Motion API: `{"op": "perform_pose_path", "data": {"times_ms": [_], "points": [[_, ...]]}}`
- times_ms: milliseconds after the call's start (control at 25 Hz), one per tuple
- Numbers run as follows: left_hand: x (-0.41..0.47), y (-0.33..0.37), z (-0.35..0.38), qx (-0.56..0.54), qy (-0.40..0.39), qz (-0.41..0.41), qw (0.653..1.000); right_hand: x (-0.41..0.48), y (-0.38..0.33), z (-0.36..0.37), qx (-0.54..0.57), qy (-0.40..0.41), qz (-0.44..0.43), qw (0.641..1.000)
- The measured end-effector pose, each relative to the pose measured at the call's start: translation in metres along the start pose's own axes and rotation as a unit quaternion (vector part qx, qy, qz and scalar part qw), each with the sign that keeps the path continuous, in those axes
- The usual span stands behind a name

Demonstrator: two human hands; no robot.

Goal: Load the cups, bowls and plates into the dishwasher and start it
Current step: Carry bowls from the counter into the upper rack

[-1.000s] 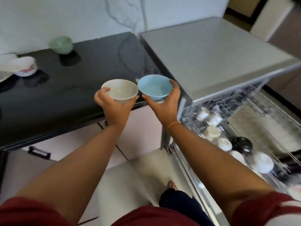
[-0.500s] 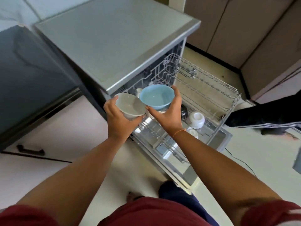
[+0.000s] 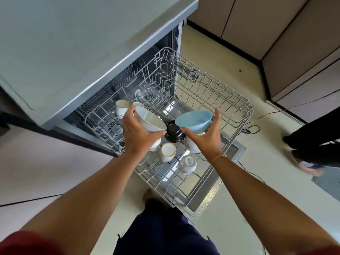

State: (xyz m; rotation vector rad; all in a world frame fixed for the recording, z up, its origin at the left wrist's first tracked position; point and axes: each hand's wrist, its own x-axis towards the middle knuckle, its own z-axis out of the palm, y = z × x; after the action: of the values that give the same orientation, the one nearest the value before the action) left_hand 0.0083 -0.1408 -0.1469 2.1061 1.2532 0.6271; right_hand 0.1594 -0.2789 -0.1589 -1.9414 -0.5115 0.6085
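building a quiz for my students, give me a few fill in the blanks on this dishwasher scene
1. The left hand grips the white bowl, the right hand the blue bowl, both over the pulled-out wire ____.
2. The upturned cup seen between the bowls is ____ in colour.
3. The dishwasher door lies ____.
Missing: rack, black, open.

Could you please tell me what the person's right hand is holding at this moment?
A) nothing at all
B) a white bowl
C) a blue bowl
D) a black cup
C: the right hand grips the blue bowl by its rim and underside, while the left hand holds the white bowl.
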Motion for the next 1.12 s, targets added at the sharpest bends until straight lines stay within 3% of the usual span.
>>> {"op": "perform_pose_path", "data": {"times_ms": [240,480,640,880,1120], "points": [[0.063,-0.024,0.041,-0.001,-0.05,-0.021,0.999,0.05,0.024,0.016,0.02,0.041,0.052,0.998],[0.114,-0.002,0.091,0.012,-0.113,0.08,0.99,0.096,0.042,0.001,0.017,0.083,0.102,0.991],[0.136,0.023,0.128,0.054,-0.188,0.136,0.971,0.119,0.049,-0.03,-0.091,0.084,0.129,0.984],[0.151,0.029,0.149,0.155,-0.264,0.177,0.935,0.128,0.054,-0.05,-0.2,-0.003,0.138,0.97],[0.14,0.022,0.167,0.237,-0.332,0.146,0.901,0.124,0.076,-0.023,-0.424,-0.094,0.117,0.893]]}}
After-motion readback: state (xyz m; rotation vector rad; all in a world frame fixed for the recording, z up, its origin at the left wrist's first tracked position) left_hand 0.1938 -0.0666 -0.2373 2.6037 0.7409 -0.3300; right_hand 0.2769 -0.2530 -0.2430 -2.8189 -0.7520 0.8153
